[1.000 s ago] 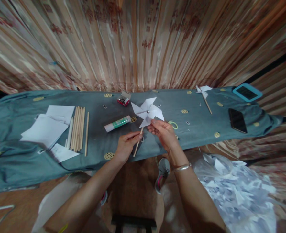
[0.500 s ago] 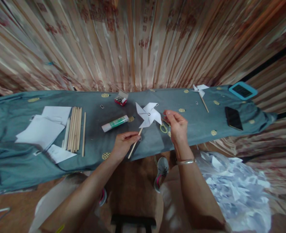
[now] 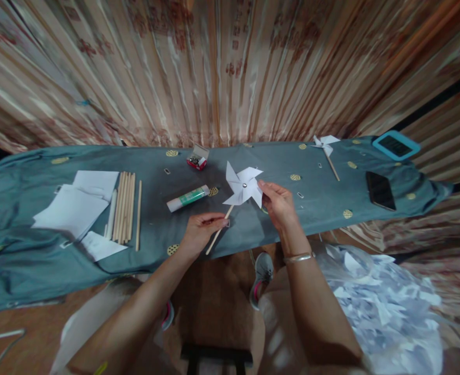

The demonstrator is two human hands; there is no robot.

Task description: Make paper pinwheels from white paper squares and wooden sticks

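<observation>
A white paper pinwheel [image 3: 235, 195] with a silver pin at its centre is held up over the table on a thin wooden stick. My left hand [image 3: 202, 232] pinches that stick between thumb and fingers, below the blades. At the pinwheel's right side, my right hand [image 3: 279, 203] has its thumb and fingertips closed at the edge of a blade. Scissors lie behind this hand; only a bit of their greenish handle shows. A glue stick [image 3: 188, 198] rests left of the pinwheel, and behind it stands an open small red box [image 3: 197, 158] of pins.
On the left lie white paper sheets [image 3: 69, 208] and a row of wooden sticks [image 3: 124, 208]. Another pinwheel [image 3: 327, 146], a black phone [image 3: 381, 191] and a blue-framed device [image 3: 396, 145] are on the right. A clear bag of paper pieces [image 3: 386, 307] stands below the table.
My right hand has moved left onto the pinwheel's blade, now covering most of the scissors. The blades have turned a little. My left hand still holds the stick.
</observation>
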